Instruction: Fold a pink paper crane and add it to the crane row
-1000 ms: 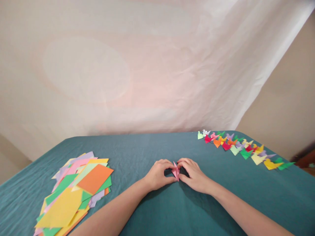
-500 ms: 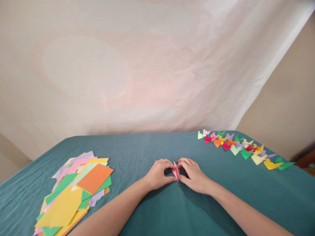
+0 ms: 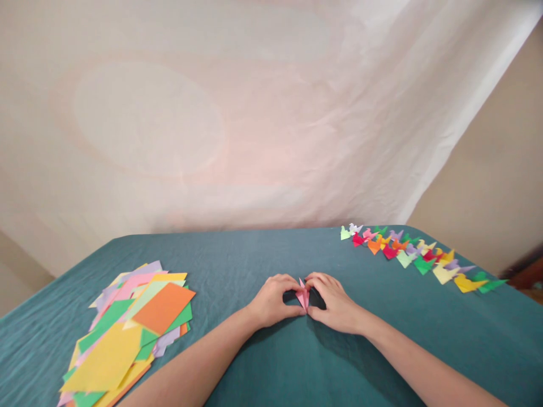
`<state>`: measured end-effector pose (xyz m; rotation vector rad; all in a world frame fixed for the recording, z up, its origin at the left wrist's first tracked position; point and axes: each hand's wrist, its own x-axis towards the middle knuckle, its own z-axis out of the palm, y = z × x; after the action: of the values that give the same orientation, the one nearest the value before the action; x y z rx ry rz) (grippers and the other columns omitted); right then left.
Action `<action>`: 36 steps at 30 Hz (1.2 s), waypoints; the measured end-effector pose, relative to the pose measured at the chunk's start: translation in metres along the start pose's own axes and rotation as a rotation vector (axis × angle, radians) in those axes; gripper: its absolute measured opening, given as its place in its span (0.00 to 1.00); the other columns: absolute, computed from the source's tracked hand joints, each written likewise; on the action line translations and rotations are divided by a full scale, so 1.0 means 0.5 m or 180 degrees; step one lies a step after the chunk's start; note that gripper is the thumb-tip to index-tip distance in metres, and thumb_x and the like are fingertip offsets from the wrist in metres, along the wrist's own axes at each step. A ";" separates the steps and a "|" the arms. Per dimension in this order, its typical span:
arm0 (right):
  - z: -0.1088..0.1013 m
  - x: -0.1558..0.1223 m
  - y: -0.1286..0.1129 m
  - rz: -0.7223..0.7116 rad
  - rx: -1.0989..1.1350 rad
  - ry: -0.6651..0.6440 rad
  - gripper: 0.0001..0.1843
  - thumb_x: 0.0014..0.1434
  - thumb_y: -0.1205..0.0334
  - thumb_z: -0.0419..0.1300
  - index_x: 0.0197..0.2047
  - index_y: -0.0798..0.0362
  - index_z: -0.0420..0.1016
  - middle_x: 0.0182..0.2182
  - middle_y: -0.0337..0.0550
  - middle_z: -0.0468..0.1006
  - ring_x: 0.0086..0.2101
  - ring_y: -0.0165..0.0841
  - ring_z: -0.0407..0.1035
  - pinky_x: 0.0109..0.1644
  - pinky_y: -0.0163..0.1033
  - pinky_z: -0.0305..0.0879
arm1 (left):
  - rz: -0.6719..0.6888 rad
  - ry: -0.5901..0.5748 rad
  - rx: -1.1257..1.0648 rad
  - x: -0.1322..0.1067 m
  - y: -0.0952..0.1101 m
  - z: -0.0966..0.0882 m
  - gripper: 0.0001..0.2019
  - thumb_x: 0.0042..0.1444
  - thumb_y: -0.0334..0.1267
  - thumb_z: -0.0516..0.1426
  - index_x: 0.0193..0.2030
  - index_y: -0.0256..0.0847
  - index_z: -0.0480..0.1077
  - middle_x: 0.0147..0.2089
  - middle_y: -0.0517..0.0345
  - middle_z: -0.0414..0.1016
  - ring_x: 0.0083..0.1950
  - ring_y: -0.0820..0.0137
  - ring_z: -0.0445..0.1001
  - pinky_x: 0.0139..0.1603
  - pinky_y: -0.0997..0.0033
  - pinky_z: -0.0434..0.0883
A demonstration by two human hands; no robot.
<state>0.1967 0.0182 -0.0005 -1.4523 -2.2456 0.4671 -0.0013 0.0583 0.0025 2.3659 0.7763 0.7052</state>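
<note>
Flanking pink folded paper (image 3: 302, 298), left hand (image 3: 274, 302) and right hand (image 3: 338, 306) both pinch it.

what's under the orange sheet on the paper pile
Under the orange sheet, a pale green sheet shows past its upper-left edge and a green sheet past its lower-right edge. What lies beneath its middle is covered and can't be seen.

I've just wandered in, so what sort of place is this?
Probably a papercraft workspace: there's a pile of coloured paper, folded paper birds and a pink folded piece being held.
</note>
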 end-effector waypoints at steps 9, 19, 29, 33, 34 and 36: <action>-0.005 0.002 0.015 0.0013 0.0253 -0.0110 0.15 0.50 0.61 0.58 0.43 0.48 0.67 0.50 0.44 0.65 0.54 0.38 0.55 0.58 0.48 0.48 | -0.0068 0.0013 0.0122 -0.001 0.005 0.001 0.19 0.43 0.44 0.65 0.43 0.44 0.73 0.43 0.58 0.73 0.46 0.65 0.69 0.49 0.67 0.62; 0.007 0.005 0.020 0.0052 0.0231 0.0082 0.10 0.54 0.59 0.56 0.40 0.48 0.68 0.48 0.43 0.68 0.52 0.37 0.58 0.56 0.48 0.51 | -0.0072 0.0033 0.0156 -0.002 0.008 0.002 0.17 0.44 0.45 0.64 0.42 0.45 0.73 0.43 0.58 0.73 0.45 0.66 0.69 0.49 0.67 0.62; 0.009 0.005 0.017 0.0036 0.0134 0.0177 0.10 0.52 0.61 0.56 0.40 0.48 0.67 0.47 0.42 0.69 0.51 0.37 0.59 0.55 0.47 0.52 | -0.0094 0.0021 0.0208 0.000 0.012 0.000 0.15 0.46 0.44 0.63 0.41 0.44 0.74 0.42 0.57 0.74 0.45 0.66 0.69 0.48 0.68 0.62; 0.012 0.005 0.014 0.0015 0.0068 0.0265 0.10 0.51 0.62 0.56 0.39 0.49 0.67 0.46 0.43 0.69 0.51 0.37 0.60 0.54 0.47 0.53 | -0.0053 0.0030 0.0189 0.000 0.007 0.002 0.14 0.47 0.44 0.63 0.41 0.44 0.74 0.41 0.58 0.74 0.44 0.67 0.70 0.48 0.69 0.62; 0.012 0.005 0.012 0.0009 0.0058 0.0293 0.10 0.51 0.62 0.56 0.39 0.49 0.67 0.46 0.43 0.69 0.50 0.37 0.60 0.54 0.47 0.53 | -0.0051 0.0035 0.0184 0.000 0.007 0.002 0.14 0.47 0.45 0.63 0.40 0.44 0.74 0.41 0.58 0.74 0.44 0.67 0.70 0.48 0.69 0.62; 0.012 0.003 0.009 -0.0005 0.0046 0.0377 0.13 0.50 0.62 0.56 0.42 0.49 0.66 0.46 0.43 0.69 0.49 0.37 0.61 0.53 0.46 0.54 | -0.0041 0.0045 0.0161 0.000 0.007 0.000 0.14 0.47 0.45 0.62 0.40 0.44 0.74 0.41 0.57 0.74 0.44 0.67 0.70 0.48 0.69 0.62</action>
<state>0.1966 0.0209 -0.0076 -1.4326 -2.1462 0.3855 0.0000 0.0559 0.0047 2.4014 0.8239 0.7054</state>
